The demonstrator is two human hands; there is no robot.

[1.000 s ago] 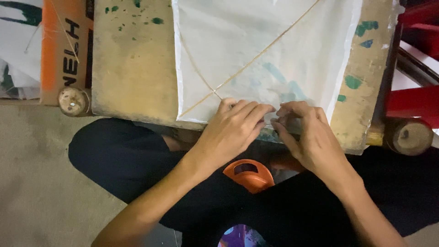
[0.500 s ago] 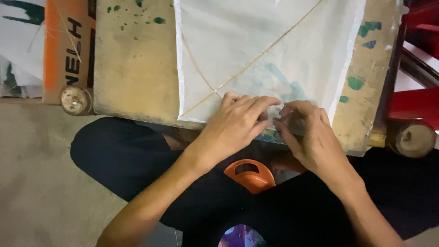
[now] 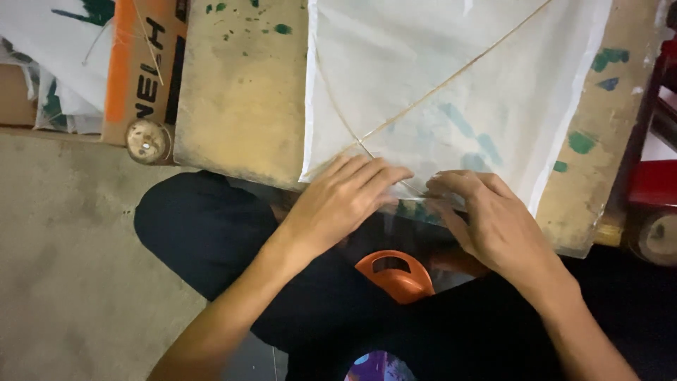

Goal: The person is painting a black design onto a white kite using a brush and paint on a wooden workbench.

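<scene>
A white paper kite (image 3: pixel 451 92) with thin crossed bamboo sticks (image 3: pixel 395 123) is spread flat on a paint-spotted wooden board (image 3: pixel 240 92), its near edge hanging just over the board's near side. The left hand (image 3: pixel 345 201) is laid palm down on the near edge of the kite, fingers stretched out flat and close together, pressing the paper just near the point where the sticks cross; nothing is gripped by it. The right hand (image 3: pixel 493 219) is set just to the right, its fingers curled onto the same near edge; whether the paper is pinched cannot be told. An orange plastic handle (image 3: pixel 395 275) is seen in the lap below the hands. An orange cardboard box (image 3: pixel 144 63) stands at the far left, a red object (image 3: pixel 652 180) at the right edge.
</scene>
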